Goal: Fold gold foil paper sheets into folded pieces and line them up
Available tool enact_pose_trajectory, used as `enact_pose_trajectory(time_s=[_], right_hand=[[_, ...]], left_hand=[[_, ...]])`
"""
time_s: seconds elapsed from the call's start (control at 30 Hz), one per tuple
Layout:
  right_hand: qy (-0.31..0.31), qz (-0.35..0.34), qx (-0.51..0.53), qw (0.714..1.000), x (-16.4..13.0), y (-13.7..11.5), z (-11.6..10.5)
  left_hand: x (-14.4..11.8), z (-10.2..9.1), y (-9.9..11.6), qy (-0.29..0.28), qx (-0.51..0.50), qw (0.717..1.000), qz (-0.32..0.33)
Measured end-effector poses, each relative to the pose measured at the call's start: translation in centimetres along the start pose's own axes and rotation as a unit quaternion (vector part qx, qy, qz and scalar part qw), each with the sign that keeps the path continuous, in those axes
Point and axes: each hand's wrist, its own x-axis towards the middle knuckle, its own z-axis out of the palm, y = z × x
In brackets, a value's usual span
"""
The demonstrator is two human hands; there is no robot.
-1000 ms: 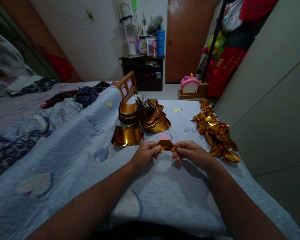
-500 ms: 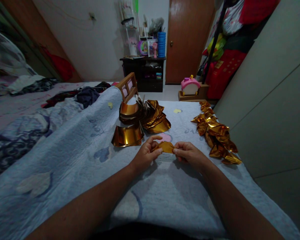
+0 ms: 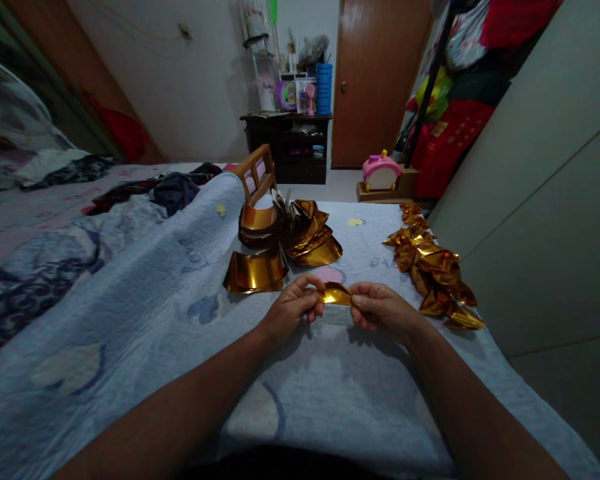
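Between my two hands is a small folded piece of gold foil paper (image 3: 337, 295), curved and shiny along its front. My left hand (image 3: 298, 301) pinches its left end, thumb against fingers. At its right end, my right hand (image 3: 378, 304) grips it between thumb and curled fingers. Beyond my left hand lie fanned stacks of flat gold foil sheets (image 3: 256, 272). A heap of folded gold foil pieces (image 3: 433, 270) lies to the right of my right hand, near the bed's edge.
A light blue quilt (image 3: 325, 387) with heart patterns covers the surface under my hands. A wooden frame (image 3: 257, 175) stands behind the foil stacks. A pale cabinet (image 3: 545, 213) borders the right side. Clothes (image 3: 175, 192) lie at left; a pink toy (image 3: 381, 172) sits beyond the far edge.
The gold foil paper has turned and bent, now showing a bright curved face with a raised fold. My left fingers have closed in on its left end; my right hand has barely shifted.
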Motion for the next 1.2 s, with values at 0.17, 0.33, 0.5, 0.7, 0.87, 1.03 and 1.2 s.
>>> enact_pose_trajectory(time_s=[0.17, 0.33, 0.5, 0.7, 0.87, 1.03, 1.2], right_hand=[[-0.017, -0.007, 0.015, 1.0, -0.4, -0.4, -0.1], [0.012, -0.045, -0.048, 0.998, -0.3, -0.1, 0.1], [0.052, -0.149, -0.178, 0.971, 0.6, 0.9, 1.2], [0.088, -0.146, -0.234, 0.957, 0.9, 1.0, 2.2], [0.103, -0.156, -0.249, 0.95, 0.7, 0.7, 2.4], [0.084, -0.16, -0.285, 0.941, 0.6, 0.8, 2.3], [0.082, -0.161, -0.311, 0.933, 0.5, 1.0, 2.1]], left_hand=[[0.3, -0.4, -0.1, 0.026, 0.01, 1.0, -0.013], [0.7, -1.1, -0.5, 0.044, -0.015, 0.999, -0.022], [0.5, -0.6, -0.2, 0.018, -0.023, 0.999, -0.044], [0.0, 0.2, 0.5, 0.011, 0.046, 0.999, -0.003], [0.0, 0.2, 0.5, 0.028, 0.115, 0.993, 0.027], [-0.1, 0.3, 0.4, 0.027, 0.155, 0.987, 0.04], [0.0, 0.4, 0.3, 0.019, 0.159, 0.986, 0.043]])
